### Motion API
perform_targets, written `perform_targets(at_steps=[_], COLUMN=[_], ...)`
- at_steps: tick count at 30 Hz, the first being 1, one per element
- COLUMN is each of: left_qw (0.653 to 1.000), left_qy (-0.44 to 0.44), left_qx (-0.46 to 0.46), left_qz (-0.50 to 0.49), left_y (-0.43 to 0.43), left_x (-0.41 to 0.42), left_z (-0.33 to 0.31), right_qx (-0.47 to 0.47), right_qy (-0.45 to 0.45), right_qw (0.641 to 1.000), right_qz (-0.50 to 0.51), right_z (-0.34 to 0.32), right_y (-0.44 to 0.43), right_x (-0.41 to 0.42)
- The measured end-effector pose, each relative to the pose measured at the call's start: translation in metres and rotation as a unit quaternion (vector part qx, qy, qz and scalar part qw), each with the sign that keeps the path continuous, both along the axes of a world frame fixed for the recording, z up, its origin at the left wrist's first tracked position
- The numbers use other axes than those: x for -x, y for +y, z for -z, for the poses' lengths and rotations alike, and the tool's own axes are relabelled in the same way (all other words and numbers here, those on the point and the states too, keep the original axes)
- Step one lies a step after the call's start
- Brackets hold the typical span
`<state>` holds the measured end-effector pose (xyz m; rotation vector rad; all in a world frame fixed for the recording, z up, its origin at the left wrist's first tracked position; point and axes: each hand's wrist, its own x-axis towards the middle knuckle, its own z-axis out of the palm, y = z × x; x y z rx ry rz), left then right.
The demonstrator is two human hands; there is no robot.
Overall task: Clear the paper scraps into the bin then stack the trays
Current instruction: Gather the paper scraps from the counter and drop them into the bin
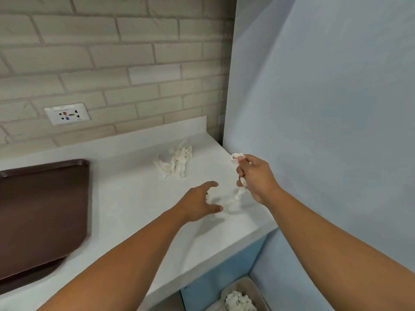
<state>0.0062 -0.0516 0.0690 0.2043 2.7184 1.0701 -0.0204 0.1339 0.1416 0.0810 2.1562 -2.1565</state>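
Note:
My right hand (256, 178) hovers over the right end of the white counter (125, 198), shut on white paper scraps (238, 194) that poke out above and dangle below the fist. My left hand (199, 204) is just left of it, low over the counter, fingers spread and holding nothing. A loose pile of twisted white paper scraps (177, 162) lies farther back on the counter. A brown tray (42, 212) rests on the counter at the left. Below the counter's right end stands a pale bin (249, 288) with white scraps (239, 300) inside.
A brick wall with a white socket plate (67, 113) runs behind the counter. A pale blue wall (325, 108) closes off the right side next to my right hand. The cabinet front under the counter is blue.

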Motion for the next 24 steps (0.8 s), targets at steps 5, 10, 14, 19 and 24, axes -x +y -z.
perform_targets(at_steps=[5, 10, 14, 19, 24], left_qw=[0.997, 0.994, 0.969, 0.974, 0.963], left_qy=[-0.003, -0.022, -0.108, -0.077, -0.13], left_qx=[0.009, -0.102, -0.214, -0.182, -0.231], left_qz=[0.076, 0.044, 0.062, 0.114, 0.038], left_y=[0.091, 0.148, 0.18, 0.215, 0.228], left_x=[-0.057, -0.095, -0.116, -0.13, -0.135], left_z=[0.01, 0.018, 0.02, 0.04, 0.084], right_qx=[0.125, 0.009, -0.149, -0.091, -0.053], right_qy=[-0.039, -0.03, -0.038, -0.124, -0.206], right_qw=[0.991, 0.994, 0.981, 0.985, 0.972], right_qz=[0.03, 0.105, 0.116, 0.077, 0.094], right_z=[0.001, 0.021, 0.063, 0.113, 0.162], right_y=[0.063, 0.134, 0.175, 0.186, 0.187], right_x=[-0.071, -0.122, -0.154, -0.182, -0.196])
